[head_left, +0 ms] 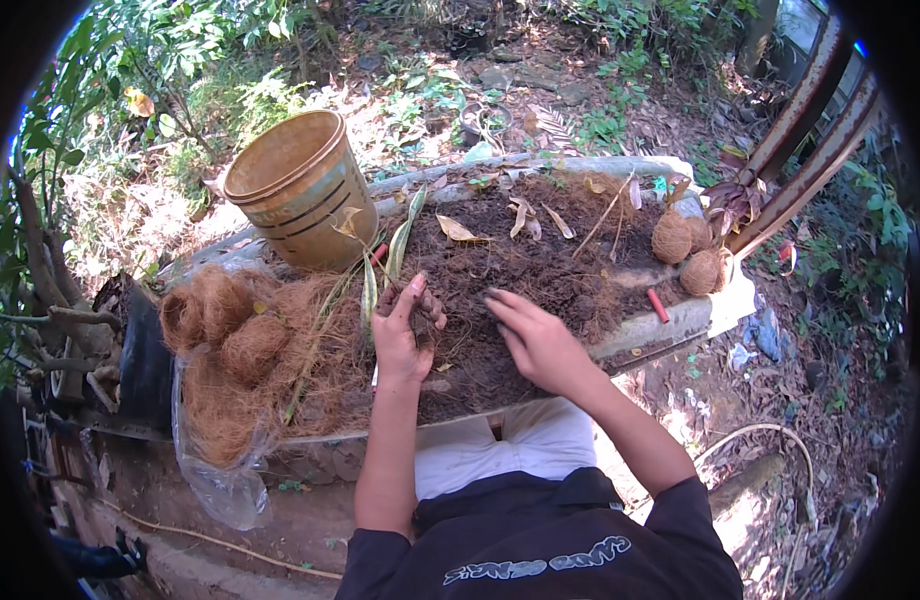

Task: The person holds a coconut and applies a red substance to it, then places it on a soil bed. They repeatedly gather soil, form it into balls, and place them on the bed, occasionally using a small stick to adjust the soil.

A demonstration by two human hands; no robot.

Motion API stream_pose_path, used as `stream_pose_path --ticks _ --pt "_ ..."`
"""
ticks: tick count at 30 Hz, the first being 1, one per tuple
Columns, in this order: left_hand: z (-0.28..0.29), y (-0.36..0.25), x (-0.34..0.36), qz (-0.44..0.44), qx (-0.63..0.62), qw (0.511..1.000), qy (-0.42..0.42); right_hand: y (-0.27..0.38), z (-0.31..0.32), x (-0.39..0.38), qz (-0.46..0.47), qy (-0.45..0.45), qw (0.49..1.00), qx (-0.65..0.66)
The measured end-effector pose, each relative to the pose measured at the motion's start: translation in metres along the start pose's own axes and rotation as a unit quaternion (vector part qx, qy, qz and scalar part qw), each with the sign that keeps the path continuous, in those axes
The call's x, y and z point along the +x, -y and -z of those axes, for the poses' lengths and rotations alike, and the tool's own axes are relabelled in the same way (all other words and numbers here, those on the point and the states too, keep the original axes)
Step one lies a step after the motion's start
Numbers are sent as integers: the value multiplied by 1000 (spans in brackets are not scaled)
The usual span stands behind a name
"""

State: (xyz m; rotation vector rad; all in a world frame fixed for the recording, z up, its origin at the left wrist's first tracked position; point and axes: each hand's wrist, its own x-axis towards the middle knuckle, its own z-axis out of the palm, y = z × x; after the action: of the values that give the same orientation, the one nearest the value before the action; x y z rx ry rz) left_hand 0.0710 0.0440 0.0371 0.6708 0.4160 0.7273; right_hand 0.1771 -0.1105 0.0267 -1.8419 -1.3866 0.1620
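Note:
My left hand (406,328) is held palm up over the soil, its soil-stained fingers curled in and the thumb raised. Whatever lies inside the curl is too small to make out. Beside it a yellow-edged snake plant leaf (369,300) stands, and a second striped leaf (405,235) rises just behind. My right hand (540,342) reaches into the dark, crumbly soil (460,275), fingers stretched forward and fingertips touching the heap. Nothing shows in its grip.
A brown plastic bucket (305,195) stands at the back left. Coconut fibre (240,390) lies on clear plastic at the left. Round fibre balls (672,237) sit at the right end, near a red-handled tool (658,305) and rusty metal posts (810,160). Dry leaves (458,230) lie on the soil.

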Motion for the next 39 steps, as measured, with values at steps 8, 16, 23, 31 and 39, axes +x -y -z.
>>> stream_pose_path --ticks 8,16,23,31,39 --pt "14 9 0 42 -46 996 -56 10 -18 -20 39 106 985 -130" --pt "16 13 -6 38 -29 998 -40 -5 -11 -20 77 105 985 -116" --pt "23 9 -8 24 -34 998 -44 -14 9 -23 38 121 987 -94" --pt "17 13 -11 42 -30 997 -52 -12 17 -3 -153 31 973 169" --pt "19 11 -12 31 -14 998 -56 2 -12 -13 18 35 998 -44"
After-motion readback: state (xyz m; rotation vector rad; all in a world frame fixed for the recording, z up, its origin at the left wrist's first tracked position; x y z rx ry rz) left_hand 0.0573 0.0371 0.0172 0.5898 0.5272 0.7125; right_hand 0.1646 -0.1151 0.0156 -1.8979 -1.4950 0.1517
